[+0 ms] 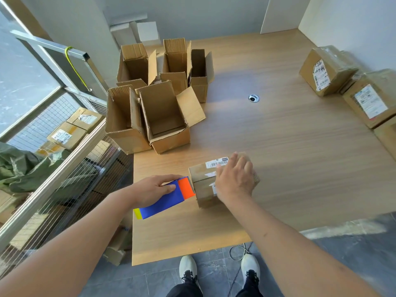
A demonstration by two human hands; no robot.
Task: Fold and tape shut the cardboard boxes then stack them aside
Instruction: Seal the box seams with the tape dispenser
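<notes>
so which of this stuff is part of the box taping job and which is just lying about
Part of the job:
small closed box under the right hand
tape dispenser held by the left hand
open boxes
sealed labelled boxes

Lying about:
boxes behind the wire mesh
green cloth
cable on the floor

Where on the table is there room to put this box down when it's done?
The bare middle of the table, between the open boxes and the taped boxes at the right. The far left is crowded. The near strip by the closed box is bare too.
</notes>
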